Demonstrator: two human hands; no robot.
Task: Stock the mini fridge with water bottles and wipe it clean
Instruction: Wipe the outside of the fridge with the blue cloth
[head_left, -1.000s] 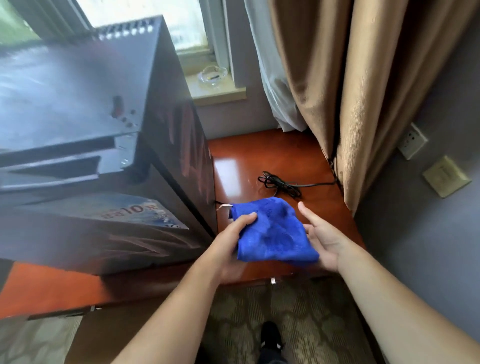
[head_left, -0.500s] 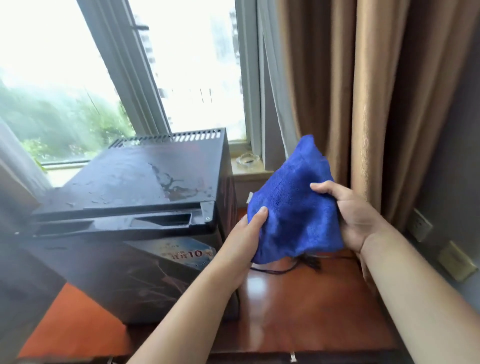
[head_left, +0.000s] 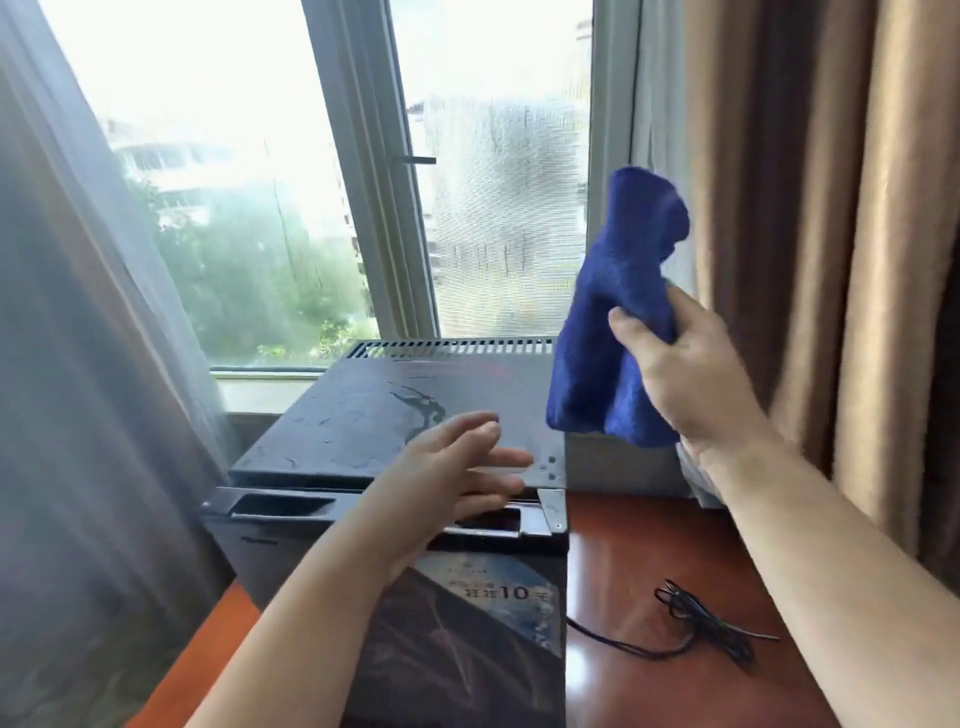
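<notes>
Head-camera view looked down on a black mini fridge (head_left: 363, 415) standing on a reddish-brown wooden tabletop (head_left: 639, 551) in front of a window (head_left: 249, 171). The fridge door was closed, so whatever sat inside could not be seen, and no water bottles showed anywhere. Wet streaks marked the fridge's flat top, and a slotted vent ran along its back edge. A sticker (head_left: 498, 592) on the door front carried the figure "10" among small characters too blurred to read.

The right hand (head_left: 691, 374) was raised above the fridge's right rear corner, thumb and fingers gripping a dark blue microfibre cloth (head_left: 618, 332) that hung bunched, its top flopping over. The left hand (head_left: 452, 467) hovered over the front edge of the fridge top with fingers spread and loosely extended, holding nothing; whether it touched the surface could not be told.

A black cord (head_left: 691, 623) lay coiled on the tabletop right of the fridge. Brown curtains (head_left: 831, 234) hung at right, and a sheer grey curtain (head_left: 67, 364) at left.
</notes>
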